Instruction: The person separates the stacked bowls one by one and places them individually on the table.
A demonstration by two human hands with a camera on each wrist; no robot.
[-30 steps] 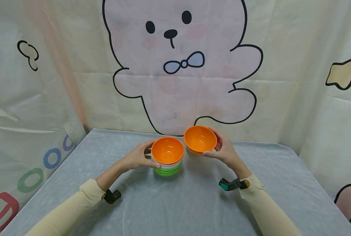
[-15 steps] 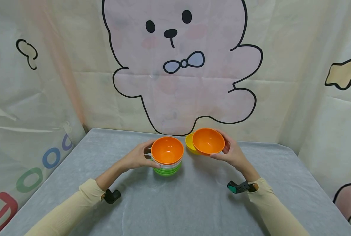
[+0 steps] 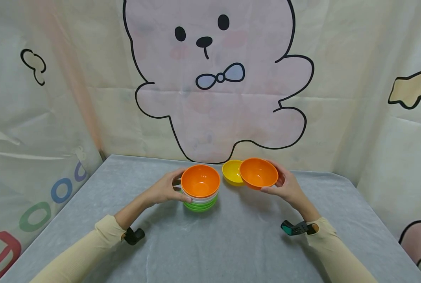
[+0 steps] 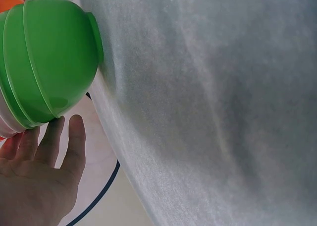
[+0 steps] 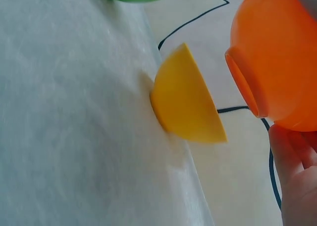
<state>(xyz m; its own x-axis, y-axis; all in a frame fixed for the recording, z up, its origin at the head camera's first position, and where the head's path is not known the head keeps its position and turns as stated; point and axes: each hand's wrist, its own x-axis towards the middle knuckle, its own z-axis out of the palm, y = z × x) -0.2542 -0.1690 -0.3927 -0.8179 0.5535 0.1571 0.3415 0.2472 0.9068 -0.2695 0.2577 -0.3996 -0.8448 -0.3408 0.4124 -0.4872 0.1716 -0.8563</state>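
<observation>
A stack of nested bowls stands on the table, with an orange bowl [image 3: 200, 181] on top, white below it and green bowls [image 3: 200, 206] at the bottom. My left hand [image 3: 165, 188] grips this stack from the left, thumb in front and fingers behind; the left wrist view shows fingertips against the green bowl [image 4: 59, 57]. Raised over the table, a second orange bowl [image 3: 258, 173] is held by its right side in my right hand [image 3: 289, 189]. A yellow bowl [image 3: 231, 173] sits upright on the table behind it, partly hidden in the head view.
A grey cloth covers the table [image 3: 210, 247]. Its back edge meets a hanging sheet [image 3: 324, 129] printed with a cartoon animal. More printed sheeting [image 3: 15, 157] hangs along the left side.
My right hand has carried the orange bowl to the right and slightly nearer, uncovering the yellow bowl behind it. My left hand and the stack have stayed in place.
</observation>
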